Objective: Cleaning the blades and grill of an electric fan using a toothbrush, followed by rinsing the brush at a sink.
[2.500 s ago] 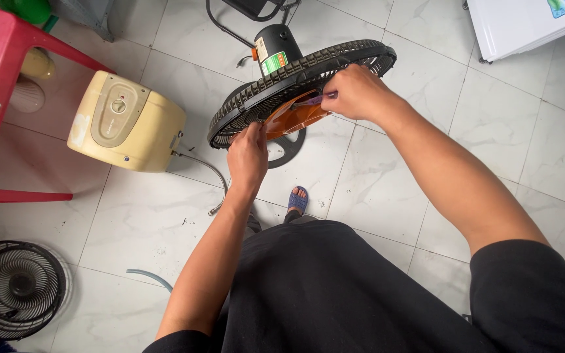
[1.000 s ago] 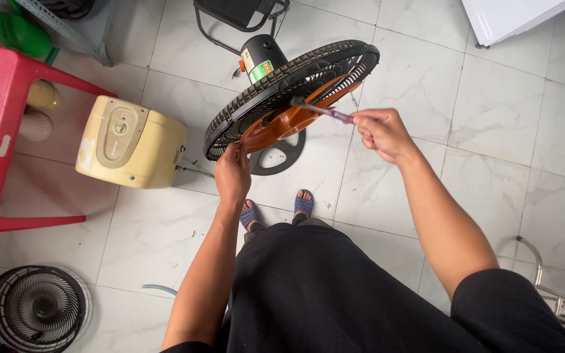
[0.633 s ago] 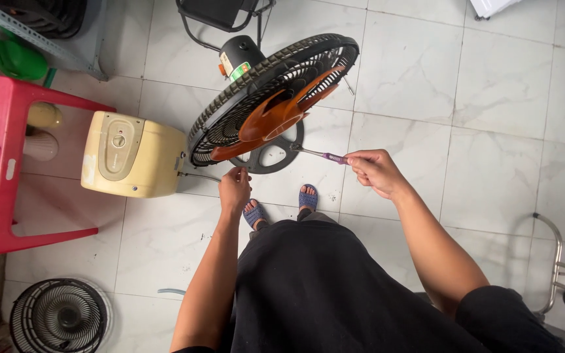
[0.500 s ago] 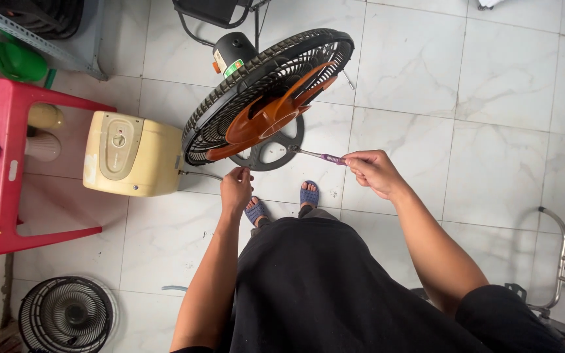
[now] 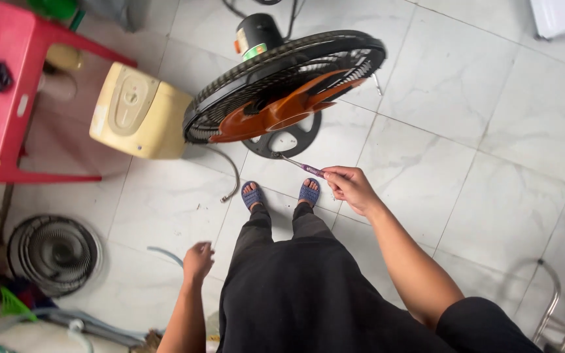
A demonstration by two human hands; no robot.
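Observation:
A standing fan stands in front of me with a black rear grille, orange blades exposed, a black motor housing behind and a round black base on the floor. My right hand grips a purple-handled screwdriver, its tip pointing toward the base. My left hand hangs low at my side with fingers loosely apart and nothing in it. My feet in blue sandals stand just before the base.
A cream-yellow appliance with a hose lies left of the fan. A red plastic table is at far left. A detached black fan grille lies on the white tiled floor at lower left. A metal frame sits at lower right.
My left hand let go of the fan grille and dropped to my side. My right hand with the screwdriver pulled back from the blades and down. The view tilted left.

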